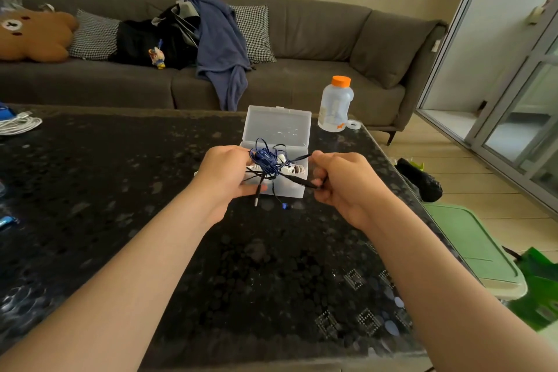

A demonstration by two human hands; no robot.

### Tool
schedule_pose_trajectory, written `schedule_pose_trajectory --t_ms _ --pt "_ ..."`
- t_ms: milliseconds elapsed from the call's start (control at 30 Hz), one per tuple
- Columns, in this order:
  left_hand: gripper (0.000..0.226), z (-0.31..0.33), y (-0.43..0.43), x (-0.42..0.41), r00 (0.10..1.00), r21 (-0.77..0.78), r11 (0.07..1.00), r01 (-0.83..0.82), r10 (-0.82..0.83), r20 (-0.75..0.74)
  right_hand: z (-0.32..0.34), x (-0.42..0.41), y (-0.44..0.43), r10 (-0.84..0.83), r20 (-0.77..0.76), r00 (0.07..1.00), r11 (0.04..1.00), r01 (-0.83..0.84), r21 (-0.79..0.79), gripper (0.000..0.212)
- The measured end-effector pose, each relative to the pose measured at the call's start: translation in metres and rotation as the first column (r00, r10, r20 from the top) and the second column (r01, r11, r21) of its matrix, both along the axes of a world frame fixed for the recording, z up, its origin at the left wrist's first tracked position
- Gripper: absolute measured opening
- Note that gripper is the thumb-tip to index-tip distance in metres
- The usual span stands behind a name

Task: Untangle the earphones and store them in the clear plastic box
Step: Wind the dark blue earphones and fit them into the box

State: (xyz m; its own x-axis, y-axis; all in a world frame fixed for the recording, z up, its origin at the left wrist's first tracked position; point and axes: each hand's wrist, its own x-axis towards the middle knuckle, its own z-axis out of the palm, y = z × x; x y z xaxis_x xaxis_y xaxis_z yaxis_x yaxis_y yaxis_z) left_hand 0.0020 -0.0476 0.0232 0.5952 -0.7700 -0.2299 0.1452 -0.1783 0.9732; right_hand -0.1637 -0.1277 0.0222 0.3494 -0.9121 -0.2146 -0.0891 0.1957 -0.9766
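Note:
A tangled bundle of dark blue earphones (267, 161) hangs in the air between my hands, just in front of the clear plastic box (290, 187). My left hand (225, 170) grips the knotted mass at its left side. My right hand (341, 181) pinches a strand of the cord and pulls it to the right. The jack plug (256, 198) and a blue earbud (284, 206) dangle below the tangle. The box stands on the dark table with its lid (279, 125) open and upright behind. White earphones (291, 167) lie inside it.
A bottle with an orange cap (335, 104) and a roll of tape (353, 124) stand behind the box on the right. A white cable (18, 124) lies at the table's far left. A grey sofa (302, 75) with clothes runs along the back. Green bins (477, 248) sit by the table's right edge.

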Motion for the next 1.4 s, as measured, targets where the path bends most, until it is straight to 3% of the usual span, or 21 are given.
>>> schedule_pose_trajectory --t_ms 133,233,433,633,767,1067,1133,1233,1300,1400 --pt "0.034 -0.002 0.0 -0.004 0.991 -0.01 1.0 -0.008 0.007 -0.137 -0.001 0.003 0.001 0.02 -0.094 0.995 0.988 -0.034 -0.153 0.017" --pt "0.034 -0.002 0.002 -0.006 0.993 0.018 1.0 0.012 -0.01 -0.117 -0.003 0.006 0.009 0.057 -0.231 0.971 0.932 -0.135 -0.337 0.013" --pt "0.031 -0.005 0.002 -0.005 0.997 0.023 0.999 0.025 -0.023 -0.068 -0.007 0.006 0.013 -0.077 -0.318 0.945 0.881 -0.085 -0.466 0.015" --pt "0.034 0.005 0.008 -0.01 0.993 -0.025 0.994 0.107 -0.109 -0.05 -0.013 0.007 0.016 0.19 -0.411 0.892 0.802 -0.383 -0.459 0.019" --pt "0.034 0.005 0.006 -0.007 0.993 -0.064 0.992 0.106 -0.109 -0.051 -0.016 0.008 0.014 0.195 -0.402 0.895 0.73 -0.406 -0.55 0.011" --pt "0.03 0.007 0.011 -0.002 0.957 -0.111 0.985 0.131 -0.155 -0.244 -0.02 0.01 0.01 0.161 -0.22 0.962 0.676 -0.27 -0.686 0.012" --pt "0.032 0.009 0.012 -0.001 0.974 -0.073 0.99 0.121 -0.133 -0.186 -0.019 0.008 0.008 0.13 -0.244 0.961 0.672 -0.266 -0.691 0.012" --pt "0.038 0.008 0.011 0.005 0.986 0.044 0.993 0.112 -0.116 0.121 -0.02 0.006 0.005 0.114 -0.268 0.957 0.71 -0.267 -0.652 0.015" --pt "0.047 0.006 0.014 0.009 0.901 0.093 0.984 0.155 -0.179 0.394 -0.02 0.005 0.001 0.103 -0.27 0.957 0.738 -0.256 -0.624 0.015" --pt "0.043 0.0 0.015 0.013 0.736 0.099 0.974 0.202 -0.218 0.641 -0.018 0.003 -0.001 0.099 -0.294 0.951 0.767 -0.261 -0.586 0.012"
